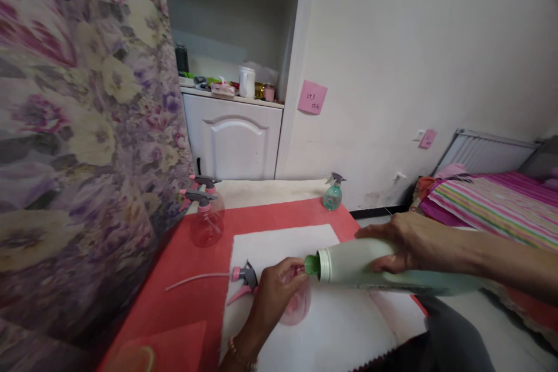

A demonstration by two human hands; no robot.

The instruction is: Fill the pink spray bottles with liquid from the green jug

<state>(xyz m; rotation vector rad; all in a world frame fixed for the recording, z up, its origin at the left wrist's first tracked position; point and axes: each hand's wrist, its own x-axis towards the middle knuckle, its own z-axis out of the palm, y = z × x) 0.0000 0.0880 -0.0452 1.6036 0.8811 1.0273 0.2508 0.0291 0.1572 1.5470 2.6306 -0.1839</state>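
My left hand (279, 288) is closed around the neck of a clear pink spray bottle (297, 309) with its top off, standing on a white cloth. My right hand (399, 244) grips a large pale green bottle (353, 261), tilted nearly level, its mouth pointing left. A green spout (311, 265) at that mouth meets or nearly meets the pink bottle's opening; whether liquid runs cannot be made out. Left of my left hand lies a grey and pink spray head (247, 276) with a long pink tube.
Two pink spray bottles (206, 226) stand at the table's back left, a green spray bottle (333, 196) at the back right. White cloth (340, 337) lies over the red tabletop (174, 279). A floral curtain (87, 128) hangs close at left; a bed (501, 192) is at right.
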